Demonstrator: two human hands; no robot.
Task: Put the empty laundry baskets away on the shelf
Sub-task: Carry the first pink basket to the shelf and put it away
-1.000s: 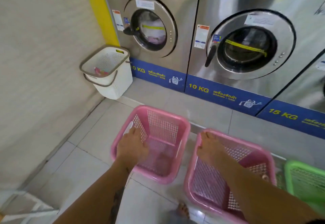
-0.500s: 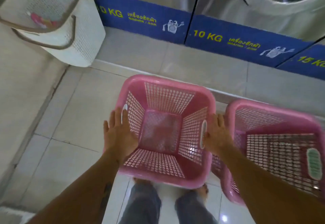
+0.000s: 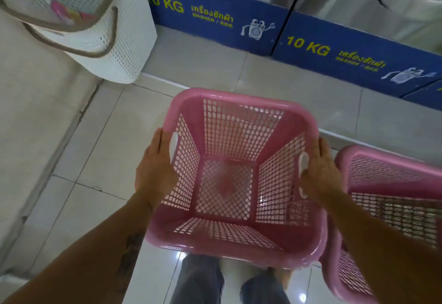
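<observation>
An empty pink mesh laundry basket (image 3: 239,103) fills the middle of the view, held up over my legs. My left hand (image 3: 155,172) grips its left rim beside the white handle slot. On the opposite rim, my right hand (image 3: 320,174) holds the side with the other handle slot. A second empty pink basket (image 3: 392,179) stands on the floor at the right, partly hidden behind my right forearm. No shelf is in view.
A white perforated hamper (image 3: 114,41) with grey handles and something pink inside stands at the upper left against the wall. Washing machines with blue 10 KG panels (image 3: 334,50) run along the top. The floor is pale tile with a raised step before the machines.
A second ago each hand was on a different basket. Both hands now grip the left basket's sides, and it has risen closer to the camera; the view tilted down.
</observation>
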